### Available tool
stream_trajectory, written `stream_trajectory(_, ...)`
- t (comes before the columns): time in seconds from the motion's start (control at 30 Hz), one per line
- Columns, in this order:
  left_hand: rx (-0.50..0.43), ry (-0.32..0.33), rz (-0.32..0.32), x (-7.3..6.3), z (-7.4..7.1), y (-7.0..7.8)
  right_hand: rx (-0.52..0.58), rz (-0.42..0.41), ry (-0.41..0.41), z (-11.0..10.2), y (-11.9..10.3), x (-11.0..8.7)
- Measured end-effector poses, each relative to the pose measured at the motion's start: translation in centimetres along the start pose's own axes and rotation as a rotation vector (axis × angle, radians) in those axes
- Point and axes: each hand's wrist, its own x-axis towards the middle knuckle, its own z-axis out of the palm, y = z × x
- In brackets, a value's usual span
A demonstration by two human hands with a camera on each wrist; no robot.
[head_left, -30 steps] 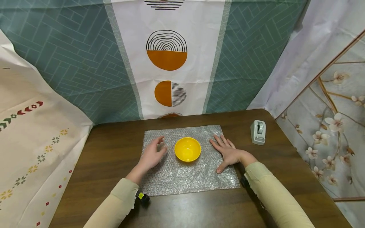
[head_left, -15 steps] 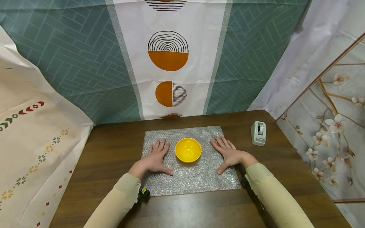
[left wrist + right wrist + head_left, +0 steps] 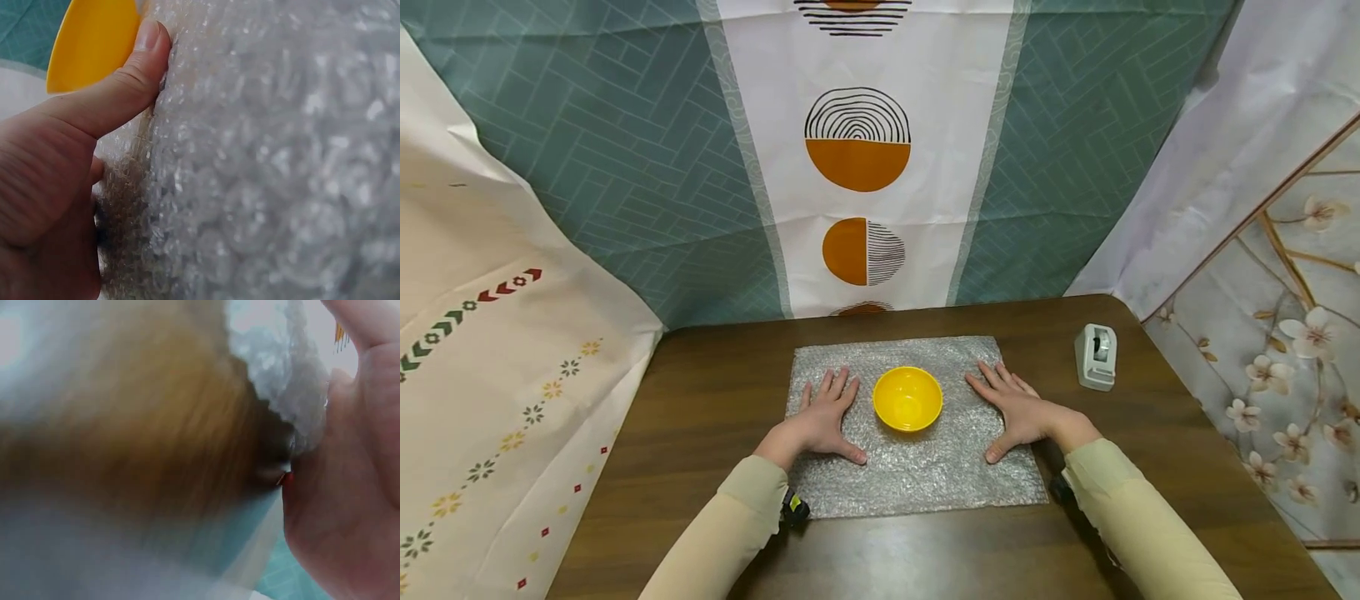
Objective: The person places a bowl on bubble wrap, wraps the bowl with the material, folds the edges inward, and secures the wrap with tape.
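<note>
A yellow bowl (image 3: pixel 907 400) stands upright on a sheet of bubble wrap (image 3: pixel 917 475) that lies flat on the table. To the bowl's left, my left hand (image 3: pixel 827 423) rests on the sheet with fingers spread and thumb pointing toward the bowl. My right hand (image 3: pixel 1021 415) lies spread across the sheet's right side. Both hands are apart from the bowl and hold nothing. In the left wrist view the thumb (image 3: pixel 140 65) touches the bubble wrap (image 3: pixel 269 156), and part of the yellow bowl (image 3: pixel 94 44) shows behind it. The right wrist view is blurred; the palm (image 3: pixel 350 487) fills its right side.
A white tape dispenser (image 3: pixel 1096 358) stands at the back right of the brown wooden table (image 3: pixel 700 417). Patterned cloths hang behind the table (image 3: pixel 722 250) and on both sides.
My left hand, partly curled and raised a second ago, has flattened onto the bubble wrap with its fingers spread. My right hand and the bowl stay in place; the head view has shifted slightly.
</note>
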Motion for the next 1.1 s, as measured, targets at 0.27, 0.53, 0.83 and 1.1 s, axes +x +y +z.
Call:
stream_trajectory(0.27, 0.006, -0.023, -0.015, 1.4, 0.8, -1.2, -0.158, 0.032, 0.097, 0.0, -0.7, -1.9)
stream_trajectory(0.53, 0.004, -0.043, -0.027, 1.2, 0.7, -0.7, -0.041, -0.016, 0.194, 0.0, -0.1, -6.1)
stream_trajectory(0.83, 0.011, -0.036, -0.041, 1.4, 1.1, -0.9, -0.005, -0.010, 0.208, 0.0, -0.7, -9.8)
stream_trajectory(1.1, 0.003, -0.044, -0.039, 1.5, 1.1, -1.0, -0.044, -0.020, 0.265, 1.2, -0.9, -9.7)
